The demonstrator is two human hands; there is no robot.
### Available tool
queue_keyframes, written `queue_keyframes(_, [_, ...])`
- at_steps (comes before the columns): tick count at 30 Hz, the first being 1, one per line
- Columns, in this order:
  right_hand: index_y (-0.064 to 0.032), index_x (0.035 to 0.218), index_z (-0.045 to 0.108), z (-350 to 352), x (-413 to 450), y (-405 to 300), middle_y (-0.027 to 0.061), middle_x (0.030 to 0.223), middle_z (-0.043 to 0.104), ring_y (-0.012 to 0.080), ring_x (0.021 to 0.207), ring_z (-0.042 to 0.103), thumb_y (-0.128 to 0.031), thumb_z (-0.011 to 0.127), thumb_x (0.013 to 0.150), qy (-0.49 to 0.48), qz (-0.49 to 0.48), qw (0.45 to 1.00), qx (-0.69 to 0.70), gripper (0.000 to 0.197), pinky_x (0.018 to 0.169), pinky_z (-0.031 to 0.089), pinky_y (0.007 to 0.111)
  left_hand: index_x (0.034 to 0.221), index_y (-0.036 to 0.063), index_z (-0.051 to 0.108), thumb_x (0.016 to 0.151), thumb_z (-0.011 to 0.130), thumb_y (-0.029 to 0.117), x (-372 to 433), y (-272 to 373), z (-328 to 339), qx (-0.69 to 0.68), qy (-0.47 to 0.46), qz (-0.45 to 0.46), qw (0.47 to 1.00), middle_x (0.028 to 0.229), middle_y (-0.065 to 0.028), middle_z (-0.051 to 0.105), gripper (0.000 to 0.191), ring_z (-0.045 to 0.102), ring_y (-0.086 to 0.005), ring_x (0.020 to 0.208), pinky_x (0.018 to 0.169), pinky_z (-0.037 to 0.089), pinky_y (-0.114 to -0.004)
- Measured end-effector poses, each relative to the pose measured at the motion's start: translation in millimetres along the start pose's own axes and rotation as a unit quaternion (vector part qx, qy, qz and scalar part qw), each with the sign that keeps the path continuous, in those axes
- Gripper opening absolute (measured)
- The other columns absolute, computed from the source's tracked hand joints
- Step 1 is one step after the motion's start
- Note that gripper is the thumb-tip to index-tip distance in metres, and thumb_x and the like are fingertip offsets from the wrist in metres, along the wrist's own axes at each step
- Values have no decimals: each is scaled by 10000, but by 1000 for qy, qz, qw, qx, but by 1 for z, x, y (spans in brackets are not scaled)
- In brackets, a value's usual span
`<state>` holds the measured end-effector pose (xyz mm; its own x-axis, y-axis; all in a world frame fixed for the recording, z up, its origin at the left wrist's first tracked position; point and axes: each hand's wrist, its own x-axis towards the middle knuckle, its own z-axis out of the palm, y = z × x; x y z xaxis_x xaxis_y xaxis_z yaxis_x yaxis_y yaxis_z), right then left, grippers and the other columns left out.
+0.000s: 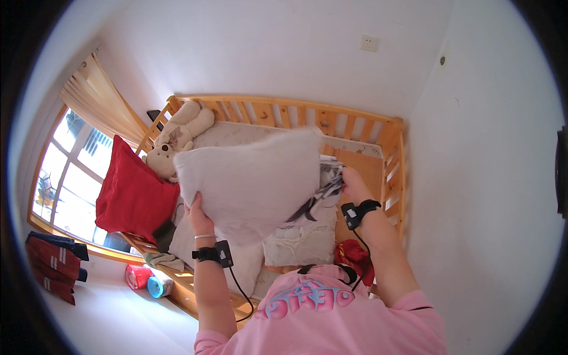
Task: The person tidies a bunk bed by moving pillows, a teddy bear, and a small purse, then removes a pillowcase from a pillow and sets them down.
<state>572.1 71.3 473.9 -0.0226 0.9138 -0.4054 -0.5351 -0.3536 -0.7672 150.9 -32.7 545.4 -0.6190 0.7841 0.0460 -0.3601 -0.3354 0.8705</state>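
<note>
A white pillow (253, 182) is raised over the wooden bed, its upper right edge slightly blurred. My left hand (198, 216) grips the pillow's lower left side, the thumb on top and the other fingers partly hidden. At the pillow's right end, my right hand (353, 182) holds bunched black-and-white patterned fabric (330, 177), which hangs along the pillow's right edge. Whether the fabric is still around part of the pillow I cannot tell. Beneath lie another white pillow (242, 266) and a cream, wrinkled cushion or pad (301, 246).
Wooden rails (301, 115) border the bed's far side. A plush bear (162, 157) lies at the far left corner, beside a red pillow (137, 191) near the window. Red cloth (353, 255) lies near my body. A wooden board (366, 171) shows at right.
</note>
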Motion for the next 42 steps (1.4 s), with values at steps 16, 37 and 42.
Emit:
queue_keyframes(16, [37, 965, 680, -91, -21, 58, 121, 766, 668, 214, 670, 623, -378, 681, 726, -172, 59, 640, -747, 479, 626, 494, 355, 1174, 26, 566, 814, 699, 44, 33, 11, 43, -7, -3, 45, 999, 1095, -68, 636, 384, 607, -212, 991, 891, 482, -346])
queue_keyframes(37, [-40, 1291, 528, 22, 33, 133, 31, 1090, 656, 150, 925, 623, -263, 677, 859, -258, 147, 844, -446, 509, 757, 498, 290, 1320, 6, 478, 905, 619, 241, -12, -49, -115, -99, 154, -182, 966, 1274, -127, 575, 498, 537, -293, 1164, 1031, 418, -414])
queue_keyframes(42, [-32, 1169, 628, 21, 21, 179, 64, 1023, 672, 164, 909, 622, -303, 729, 800, -227, 196, 817, -493, 469, 800, 485, 297, 1302, 9, 497, 904, 601, 196, -55, -119, -202, -105, 273, -215, 932, 1243, -126, 592, 452, 563, -284, 1129, 1012, 441, -397])
